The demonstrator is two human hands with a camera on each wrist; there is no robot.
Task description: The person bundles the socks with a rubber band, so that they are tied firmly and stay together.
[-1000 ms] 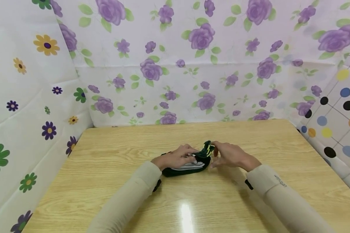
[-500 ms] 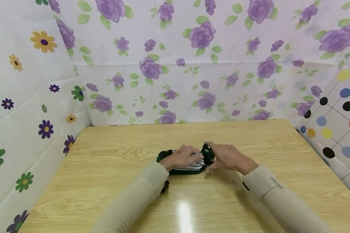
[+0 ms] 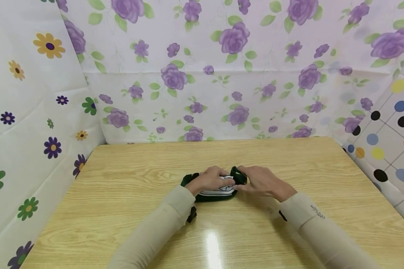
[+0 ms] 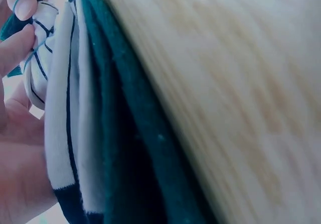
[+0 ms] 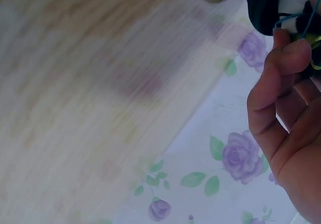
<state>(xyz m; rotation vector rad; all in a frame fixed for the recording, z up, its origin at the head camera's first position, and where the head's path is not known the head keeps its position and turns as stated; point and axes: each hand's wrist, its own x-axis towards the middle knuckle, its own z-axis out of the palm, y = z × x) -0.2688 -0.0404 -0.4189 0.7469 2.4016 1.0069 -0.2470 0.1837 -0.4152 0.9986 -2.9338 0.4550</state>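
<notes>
A folded knit cloth (image 3: 219, 198), dark green and white with black stripes, stands on the table in front of me. My left hand (image 3: 213, 180) grips its white striped middle; in the left wrist view, the stacked folds (image 4: 93, 113) hang beside that hand. A thin teal band (image 5: 288, 19) loops over the cloth's gathered part. My right hand (image 3: 264, 182) is at the cloth's bunched green end (image 3: 238, 175). In the right wrist view, its thumb and a finger meet at the band, with yellow-striped fabric behind them. Part of the band is hidden by the fingers.
The wooden table (image 3: 148, 164) spreads around the hands, with a glare spot near its front. Behind it hangs a purple-flowered sheet (image 3: 215, 108). A daisy-print sheet (image 3: 33, 157) borders the left, a dotted one (image 3: 387, 149) the right.
The bunched green end has sunk lower and its yellow stripes show less. My right hand has shifted slightly left and my left hand slightly right; more green fabric shows left of the left hand.
</notes>
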